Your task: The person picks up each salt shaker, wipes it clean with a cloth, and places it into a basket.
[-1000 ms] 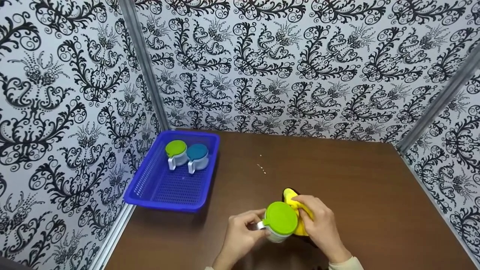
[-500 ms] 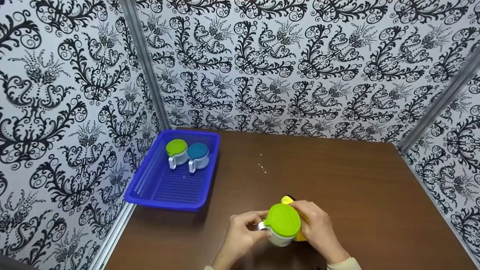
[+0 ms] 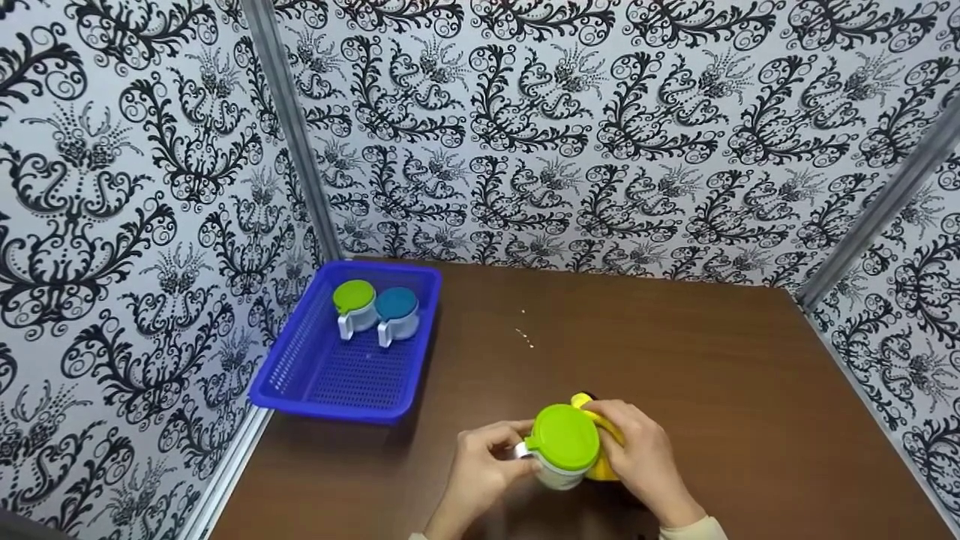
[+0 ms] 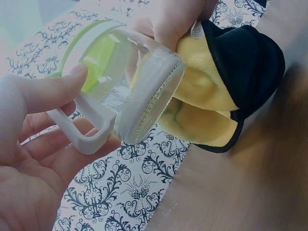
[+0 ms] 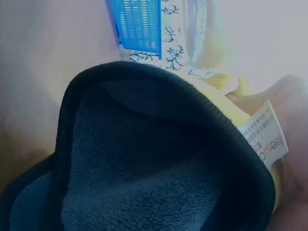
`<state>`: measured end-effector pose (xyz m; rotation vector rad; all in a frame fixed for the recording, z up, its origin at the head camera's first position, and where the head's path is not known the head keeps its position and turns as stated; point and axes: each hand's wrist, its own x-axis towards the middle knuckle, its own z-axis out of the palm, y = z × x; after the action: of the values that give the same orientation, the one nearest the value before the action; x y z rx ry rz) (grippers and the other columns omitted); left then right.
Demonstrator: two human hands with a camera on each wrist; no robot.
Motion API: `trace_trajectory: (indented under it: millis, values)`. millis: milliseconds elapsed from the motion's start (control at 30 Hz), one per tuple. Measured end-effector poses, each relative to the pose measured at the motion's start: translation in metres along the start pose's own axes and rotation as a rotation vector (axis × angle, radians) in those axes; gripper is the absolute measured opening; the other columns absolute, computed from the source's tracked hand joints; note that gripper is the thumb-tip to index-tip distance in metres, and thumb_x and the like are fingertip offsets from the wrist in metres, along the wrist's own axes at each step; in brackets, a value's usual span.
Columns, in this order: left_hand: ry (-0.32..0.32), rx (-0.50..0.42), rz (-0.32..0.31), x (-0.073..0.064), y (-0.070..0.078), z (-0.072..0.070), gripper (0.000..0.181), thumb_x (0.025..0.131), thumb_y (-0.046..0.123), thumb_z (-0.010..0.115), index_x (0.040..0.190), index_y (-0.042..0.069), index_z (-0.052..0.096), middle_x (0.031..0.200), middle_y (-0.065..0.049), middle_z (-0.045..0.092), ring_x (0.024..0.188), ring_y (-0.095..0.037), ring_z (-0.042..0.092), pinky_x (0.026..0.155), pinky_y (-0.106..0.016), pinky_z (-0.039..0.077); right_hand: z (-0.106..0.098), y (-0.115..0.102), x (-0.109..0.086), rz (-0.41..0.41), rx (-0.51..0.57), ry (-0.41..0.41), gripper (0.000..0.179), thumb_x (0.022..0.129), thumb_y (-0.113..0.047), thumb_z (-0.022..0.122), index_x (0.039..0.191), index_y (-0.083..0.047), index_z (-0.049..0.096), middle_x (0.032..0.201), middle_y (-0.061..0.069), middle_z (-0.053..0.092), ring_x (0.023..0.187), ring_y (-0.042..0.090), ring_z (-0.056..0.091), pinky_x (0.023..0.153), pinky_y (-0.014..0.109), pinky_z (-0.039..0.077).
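My left hand (image 3: 484,469) pinches the white handle (image 4: 86,127) of a clear glass jar (image 4: 144,91) with a green lid (image 3: 567,437). The jar is held above the table, somewhat tilted. Against its far side, my right hand (image 3: 645,457) grips a cloth (image 4: 202,86), yellow on one face and dark on the other, with a black edge. In the right wrist view the dark face of the cloth and a white label (image 5: 267,137) fill much of the picture. The right fingers are partly hidden behind the jar and cloth.
A blue plastic basket (image 3: 330,409) stands at the left of the brown table (image 3: 675,337). Inside are a green-lidded jar (image 3: 355,306) and a blue-lidded jar (image 3: 397,311), both with white handles. Small white specks (image 3: 525,339) lie mid-table. Patterned walls enclose the back and sides.
My right hand has shifted slightly with the cloth along the jar's side, and less yellow shows. The jar moved a little, staying in my left hand.
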<state>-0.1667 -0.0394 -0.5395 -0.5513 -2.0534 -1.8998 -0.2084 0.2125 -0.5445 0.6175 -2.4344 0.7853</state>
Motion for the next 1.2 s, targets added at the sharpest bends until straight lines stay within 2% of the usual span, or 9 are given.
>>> trace_trajectory:
  millis: [100, 167, 333, 400, 600, 800, 900, 1067, 1200]
  values:
    - [-0.004, 0.008, -0.012, 0.0, 0.013, -0.001, 0.024, 0.065, -0.004, 0.088, 0.07, 0.002, 0.066, 0.106, -0.008, 0.075, 0.093, -0.019, 0.071, 0.065, -0.029, 0.058, -0.006, 0.0, 0.003, -0.013, 0.004, 0.04, 0.044, 0.075, 0.0, 0.086, 0.11, -0.024, 0.074, 0.108, -0.017, 0.068, 0.099, 0.009, 0.065, 0.079, 0.04, 0.056]
    - [-0.015, 0.007, -0.002, 0.0, 0.02, -0.002, 0.024, 0.065, -0.004, 0.088, 0.07, 0.002, 0.066, 0.106, -0.008, 0.075, 0.092, -0.019, 0.072, 0.065, -0.029, 0.058, -0.011, -0.001, 0.005, -0.012, 0.019, 0.073, 0.045, 0.076, 0.002, 0.085, 0.111, -0.024, 0.073, 0.109, -0.016, 0.068, 0.099, 0.01, 0.065, 0.082, 0.033, 0.054]
    - [-0.055, 0.02, 0.073, -0.001, 0.02, -0.003, 0.025, 0.064, -0.003, 0.089, 0.07, 0.002, 0.065, 0.103, -0.011, 0.075, 0.09, -0.023, 0.073, 0.063, -0.035, 0.059, -0.021, -0.003, 0.01, -0.053, 0.091, 0.181, 0.051, 0.075, 0.009, 0.083, 0.114, -0.022, 0.073, 0.113, -0.011, 0.069, 0.101, 0.013, 0.064, 0.092, 0.015, 0.044]
    - [-0.069, 0.035, 0.106, 0.0, 0.02, -0.003, 0.026, 0.063, -0.003, 0.09, 0.069, 0.002, 0.065, 0.102, -0.011, 0.075, 0.089, -0.024, 0.073, 0.061, -0.035, 0.058, -0.023, -0.003, 0.012, -0.102, 0.129, 0.193, 0.055, 0.071, 0.012, 0.083, 0.114, -0.021, 0.074, 0.114, -0.009, 0.069, 0.102, 0.015, 0.063, 0.094, 0.014, 0.043]
    - [-0.112, 0.056, 0.167, 0.001, 0.019, -0.003, 0.024, 0.064, -0.002, 0.09, 0.071, 0.003, 0.067, 0.102, -0.01, 0.075, 0.089, -0.022, 0.073, 0.06, -0.029, 0.056, -0.019, -0.005, 0.012, -0.221, 0.216, 0.1, 0.061, 0.07, 0.019, 0.08, 0.116, -0.02, 0.073, 0.116, -0.005, 0.07, 0.104, 0.018, 0.064, 0.097, 0.017, 0.043]
    - [-0.139, 0.034, 0.208, -0.001, 0.017, -0.004, 0.022, 0.068, -0.001, 0.089, 0.073, 0.002, 0.068, 0.103, -0.011, 0.075, 0.087, -0.015, 0.071, 0.056, -0.029, 0.055, -0.013, -0.005, 0.008, -0.233, 0.211, 0.046, 0.055, 0.074, 0.013, 0.081, 0.114, -0.023, 0.073, 0.115, -0.006, 0.07, 0.105, 0.019, 0.064, 0.099, 0.015, 0.041]
    - [-0.149, -0.004, 0.177, 0.0, 0.018, -0.004, 0.022, 0.069, -0.001, 0.089, 0.072, 0.002, 0.068, 0.103, -0.01, 0.075, 0.087, -0.014, 0.071, 0.057, -0.026, 0.054, -0.01, -0.004, 0.005, -0.228, 0.18, 0.014, 0.05, 0.076, 0.008, 0.081, 0.114, -0.024, 0.073, 0.115, -0.008, 0.07, 0.105, 0.017, 0.064, 0.098, 0.016, 0.041]
    - [-0.163, -0.061, 0.124, 0.001, 0.019, -0.006, 0.02, 0.069, -0.002, 0.087, 0.072, 0.0, 0.067, 0.105, -0.012, 0.075, 0.091, -0.019, 0.072, 0.062, -0.027, 0.055, -0.004, -0.004, 0.0, -0.164, 0.119, -0.039, 0.039, 0.082, -0.008, 0.081, 0.113, -0.03, 0.072, 0.114, -0.017, 0.068, 0.104, 0.009, 0.062, 0.092, 0.024, 0.048]
    - [-0.149, -0.05, 0.145, -0.001, 0.018, -0.007, 0.021, 0.067, -0.005, 0.087, 0.072, -0.001, 0.067, 0.104, -0.012, 0.075, 0.093, -0.022, 0.072, 0.066, -0.028, 0.057, 0.0, -0.004, -0.004, -0.1, 0.082, -0.086, 0.036, 0.086, -0.014, 0.079, 0.112, -0.036, 0.07, 0.111, -0.024, 0.066, 0.102, 0.003, 0.061, 0.086, 0.034, 0.054]
